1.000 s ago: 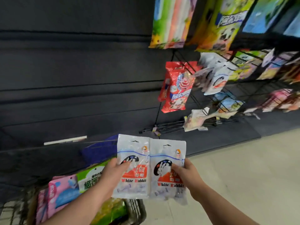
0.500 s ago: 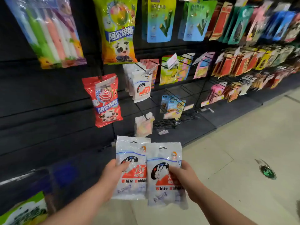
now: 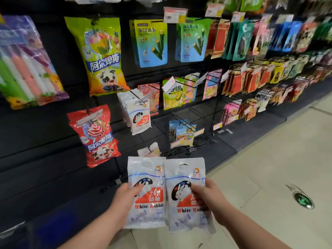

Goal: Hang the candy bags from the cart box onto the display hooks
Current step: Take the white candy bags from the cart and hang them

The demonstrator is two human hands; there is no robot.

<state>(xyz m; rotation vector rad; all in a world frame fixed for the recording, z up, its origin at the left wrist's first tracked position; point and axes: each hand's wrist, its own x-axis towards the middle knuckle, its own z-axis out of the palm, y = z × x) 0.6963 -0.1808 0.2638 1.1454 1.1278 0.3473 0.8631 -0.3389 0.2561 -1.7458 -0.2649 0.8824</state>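
Note:
I hold two white White Rabbit candy bags upright in front of me, low in the head view. My left hand [image 3: 124, 198] grips the left bag [image 3: 146, 178] by its left edge. My right hand [image 3: 209, 198] grips the right bag [image 3: 184, 177] by its right side. Both bags show a hang hole at the top. Several matching White Rabbit bags [image 3: 139, 115] hang on a display hook [image 3: 142, 100] above and a little left of my hands. Below them a short hook [image 3: 150, 150] carries a pale bag just above the ones I hold.
The dark display wall carries a red lollipop bag [image 3: 97, 135], a large yellow-green bag [image 3: 102, 56] and rows of snack bags [image 3: 251, 81] running off to the right. Bare black wire hooks [image 3: 186, 117] stick out near the centre. Tiled floor [image 3: 269, 168] lies to the right.
The view has swung up and right, away from the cart and its box, onto the hook wall. Both hands keep the same hold on the two bags, now nearer the display.

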